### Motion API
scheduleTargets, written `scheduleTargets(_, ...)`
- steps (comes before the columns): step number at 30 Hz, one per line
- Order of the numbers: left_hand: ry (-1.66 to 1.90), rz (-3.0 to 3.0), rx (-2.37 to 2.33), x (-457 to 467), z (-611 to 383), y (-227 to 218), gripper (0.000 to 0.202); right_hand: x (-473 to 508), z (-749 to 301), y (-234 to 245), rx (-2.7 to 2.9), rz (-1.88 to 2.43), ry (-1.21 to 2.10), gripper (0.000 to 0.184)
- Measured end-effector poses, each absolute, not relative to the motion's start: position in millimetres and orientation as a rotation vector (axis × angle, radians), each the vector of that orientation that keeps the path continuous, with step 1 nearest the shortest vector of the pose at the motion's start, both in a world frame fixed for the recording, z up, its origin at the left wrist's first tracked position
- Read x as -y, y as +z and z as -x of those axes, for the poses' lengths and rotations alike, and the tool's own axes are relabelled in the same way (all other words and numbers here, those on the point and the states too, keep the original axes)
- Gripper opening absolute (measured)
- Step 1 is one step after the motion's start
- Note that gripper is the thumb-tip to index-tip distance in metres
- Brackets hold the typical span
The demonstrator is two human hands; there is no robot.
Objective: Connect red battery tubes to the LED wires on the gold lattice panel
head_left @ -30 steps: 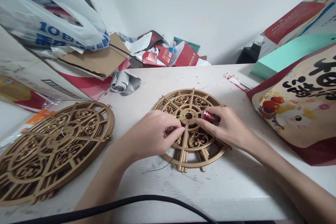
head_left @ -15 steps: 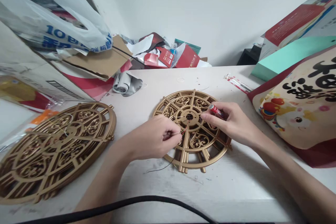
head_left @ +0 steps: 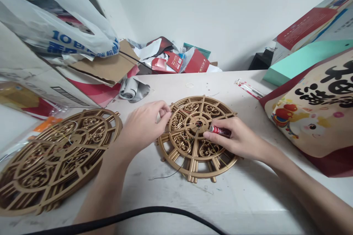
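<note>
A round gold fretwork disc (head_left: 193, 114) lies flat on the white table (head_left: 242, 191) in front of me. My right hand (head_left: 238, 140) rests on its right half, fingers closed round a small red cylinder (head_left: 219, 130) whose tip points at the dark hub. My left hand (head_left: 145, 123) is at the disc's left rim, thumb and fingers pinched on a thin thread that runs to the hub. A dark thread tail (head_left: 168, 174) trails off the disc's lower edge.
A stack of similar gold discs (head_left: 55, 154) lies at the left. Boxes and a plastic bag (head_left: 57, 33) crowd the left side; a printed red bag (head_left: 317, 110) and a teal box (head_left: 300, 58) stand at the right. A black cable (head_left: 154, 214) crosses the near edge.
My left hand has moved from the disc's middle up and left to its rim, drawing the thread out. My right hand with the red cylinder has lowered slightly toward the hub.
</note>
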State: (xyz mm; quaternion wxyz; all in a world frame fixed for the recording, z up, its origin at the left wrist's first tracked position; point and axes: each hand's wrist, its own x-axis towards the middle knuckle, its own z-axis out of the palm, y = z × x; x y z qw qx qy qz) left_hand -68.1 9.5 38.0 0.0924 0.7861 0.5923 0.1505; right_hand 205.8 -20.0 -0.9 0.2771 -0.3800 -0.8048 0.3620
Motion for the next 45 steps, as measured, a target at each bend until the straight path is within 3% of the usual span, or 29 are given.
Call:
scheduleTargets(12, 0.318, -2.179, -1.481, -19, 83, 32, 0.022, 15, -205, -10, 1.978, 1.257, 0.71, 0.031)
scheduleTargets(17, 0.355, -2.117, -1.526, -18, 84, 31, 0.021, 15, -203, -10, 2.05, 1.174, 0.648, 0.017)
scheduleTargets(23, 0.315, -2.231, -1.69, -23, 87, 24, 0.018, 12, -206, -13, 2.084, 1.166, 0.565, 0.016)
scheduleTargets(26, 0.476, -2.388, -1.678, -23, 80, 22, 0.017, 12, -207, -12, 2.104, 1.124, 0.591, 0.017)
scheduleTargets(30, 0.704, -2.601, -1.409, -14, 56, 18, 0.03, 14, -206, -11, 2.198, 1.041, 0.629, 0.023)
scheduleTargets(34, 0.565, -2.744, -1.144, -6, 32, 2, 0.045, 15, -204, -13, 2.264, 0.934, 0.681, 0.02)
scheduleTargets(45, 0.672, -2.795, -1.249, -7, 25, -12, 0.026, 14, -209, -2, 2.047, 0.869, 0.769, 0.016)
